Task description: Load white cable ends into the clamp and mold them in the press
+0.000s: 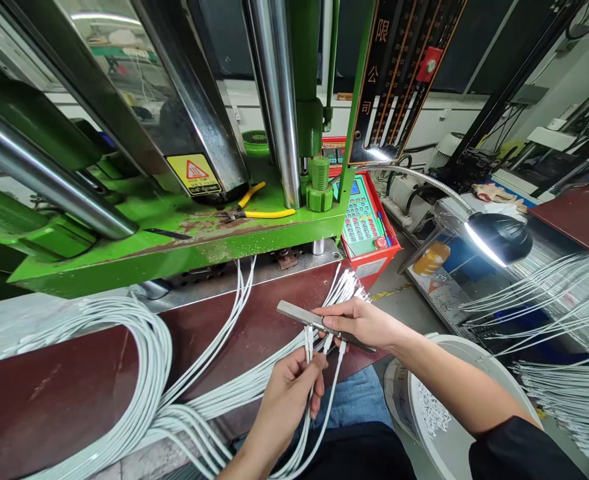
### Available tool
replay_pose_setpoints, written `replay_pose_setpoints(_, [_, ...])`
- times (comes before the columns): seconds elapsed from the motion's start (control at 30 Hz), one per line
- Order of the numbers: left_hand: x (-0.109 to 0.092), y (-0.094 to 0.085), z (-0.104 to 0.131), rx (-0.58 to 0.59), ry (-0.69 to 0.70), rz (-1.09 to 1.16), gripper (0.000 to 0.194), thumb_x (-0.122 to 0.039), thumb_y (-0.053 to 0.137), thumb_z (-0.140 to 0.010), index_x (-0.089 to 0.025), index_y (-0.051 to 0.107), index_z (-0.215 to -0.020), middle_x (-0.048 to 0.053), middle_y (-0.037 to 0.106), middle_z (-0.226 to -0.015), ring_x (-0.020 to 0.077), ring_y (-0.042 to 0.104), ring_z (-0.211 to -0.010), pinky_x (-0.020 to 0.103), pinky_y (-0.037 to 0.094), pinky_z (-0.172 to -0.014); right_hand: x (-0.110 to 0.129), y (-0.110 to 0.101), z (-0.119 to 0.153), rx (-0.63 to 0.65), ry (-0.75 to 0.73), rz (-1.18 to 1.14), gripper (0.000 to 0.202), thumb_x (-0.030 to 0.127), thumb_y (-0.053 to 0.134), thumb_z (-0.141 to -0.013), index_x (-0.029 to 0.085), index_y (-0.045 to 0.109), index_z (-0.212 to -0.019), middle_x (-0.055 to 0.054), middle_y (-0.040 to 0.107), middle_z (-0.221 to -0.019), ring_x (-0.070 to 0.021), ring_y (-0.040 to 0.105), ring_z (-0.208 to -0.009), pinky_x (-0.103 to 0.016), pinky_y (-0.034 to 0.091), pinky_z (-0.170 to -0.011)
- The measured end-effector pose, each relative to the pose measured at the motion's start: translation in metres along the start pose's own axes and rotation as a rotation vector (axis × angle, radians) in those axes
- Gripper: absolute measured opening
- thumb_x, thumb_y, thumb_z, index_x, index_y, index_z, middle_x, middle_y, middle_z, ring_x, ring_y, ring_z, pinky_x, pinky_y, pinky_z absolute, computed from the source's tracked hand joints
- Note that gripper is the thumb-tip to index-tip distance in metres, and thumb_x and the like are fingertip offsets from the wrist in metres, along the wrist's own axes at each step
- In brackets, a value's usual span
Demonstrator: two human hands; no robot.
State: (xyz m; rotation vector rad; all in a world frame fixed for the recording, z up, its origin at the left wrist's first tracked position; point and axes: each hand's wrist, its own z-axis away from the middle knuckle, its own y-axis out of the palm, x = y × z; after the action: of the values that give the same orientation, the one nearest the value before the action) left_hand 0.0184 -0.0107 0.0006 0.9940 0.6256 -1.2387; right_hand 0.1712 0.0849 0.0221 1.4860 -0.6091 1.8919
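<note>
My right hand (369, 321) grips a narrow grey metal bar (293, 311), which lies slanted above my lap. Several white cable ends hang from the bar's near side. Just below it, the fingers of my left hand (290, 387) are pinched round white cables (308, 343), close to their ends. Another white cable (337, 373) runs down from the bar on the right of my left hand. Behind the bar, a bundle of white cable ends (347, 287) rests on the dark red board (199, 333).
Behind the board stands a green press (224, 240), with yellow-handled pliers (267, 214) on its ledge. A large coil of white cables (159, 353) lies at left. To the right are a red control box (374, 257), a lamp (499, 237) and a white bucket (499, 373) holding small white pieces.
</note>
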Motion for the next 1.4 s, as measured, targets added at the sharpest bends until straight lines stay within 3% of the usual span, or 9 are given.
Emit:
replay_pose_setpoints(0.2, [-0.005, 0.001, -0.001, 0.021, 0.016, 0.001, 0.032, -0.043, 0.062, -0.077, -0.015, 0.054, -0.064, -0.002, 0.052, -0.051, 0.0063, 0.043, -0.037, 0.018, 0.033, -0.036, 0.003, 0.0, 0.0, 0.011, -0.061, 0.097, 0.045, 0.044, 0.054, -0.086, 0.018, 0.061, -0.121, -0.002, 0.064, -0.083, -0.0103, 0.049, -0.063, -0.023, 0.043, -0.062])
replay_pose_setpoints(0.37, [-0.011, -0.004, 0.0, 0.005, 0.009, 0.055, 0.03, -0.045, 0.059, -0.08, -0.015, 0.056, -0.075, -0.001, 0.056, -0.06, 0.0086, 0.049, -0.047, 0.021, 0.042, -0.046, 0.005, -0.008, 0.001, 0.028, -0.02, 0.1, 0.044, 0.043, 0.056, -0.085, 0.018, 0.061, -0.121, -0.004, 0.064, -0.086, -0.0106, 0.05, -0.065, -0.024, 0.044, -0.064])
replay_pose_setpoints(0.67, [-0.005, -0.008, 0.001, -0.081, 0.032, -0.061, 0.034, -0.047, 0.058, -0.078, -0.016, 0.05, -0.068, -0.007, 0.043, -0.049, 0.0034, 0.033, -0.036, 0.015, 0.023, -0.034, 0.012, -0.007, 0.003, 0.043, 0.034, 0.087, 0.049, 0.046, 0.058, -0.082, 0.014, 0.062, -0.119, -0.004, 0.063, -0.079, -0.0099, 0.047, -0.059, -0.025, 0.043, -0.06])
replay_pose_setpoints(0.9, [-0.005, -0.007, 0.003, -0.106, -0.015, -0.099, 0.032, -0.042, 0.057, -0.077, -0.019, 0.042, -0.061, -0.008, 0.042, -0.045, 0.0039, 0.032, -0.033, 0.016, 0.023, -0.032, 0.011, -0.005, 0.004, 0.044, 0.024, 0.033, 0.049, 0.047, 0.058, -0.082, 0.015, 0.064, -0.118, -0.004, 0.062, -0.077, -0.0092, 0.046, -0.056, -0.024, 0.042, -0.057])
replay_pose_setpoints(1.27, [-0.01, -0.004, 0.002, -0.101, -0.004, -0.079, 0.032, -0.044, 0.058, -0.076, -0.017, 0.048, -0.064, -0.005, 0.047, -0.05, 0.0049, 0.038, -0.035, 0.016, 0.028, -0.032, 0.005, -0.011, 0.005, 0.047, -0.054, 0.201, 0.046, 0.042, 0.05, -0.089, 0.015, 0.058, -0.125, -0.004, 0.064, -0.083, -0.0107, 0.049, -0.065, -0.024, 0.044, -0.063])
replay_pose_setpoints(1.4, [-0.011, -0.003, 0.0, -0.127, 0.003, -0.079, 0.031, -0.044, 0.059, -0.077, -0.017, 0.049, -0.066, -0.006, 0.048, -0.051, 0.005, 0.04, -0.036, 0.016, 0.029, -0.033, 0.004, -0.014, 0.006, 0.056, -0.024, 0.119, 0.048, 0.044, 0.053, -0.086, 0.015, 0.059, -0.124, -0.005, 0.063, -0.083, -0.0105, 0.049, -0.062, -0.024, 0.044, -0.061])
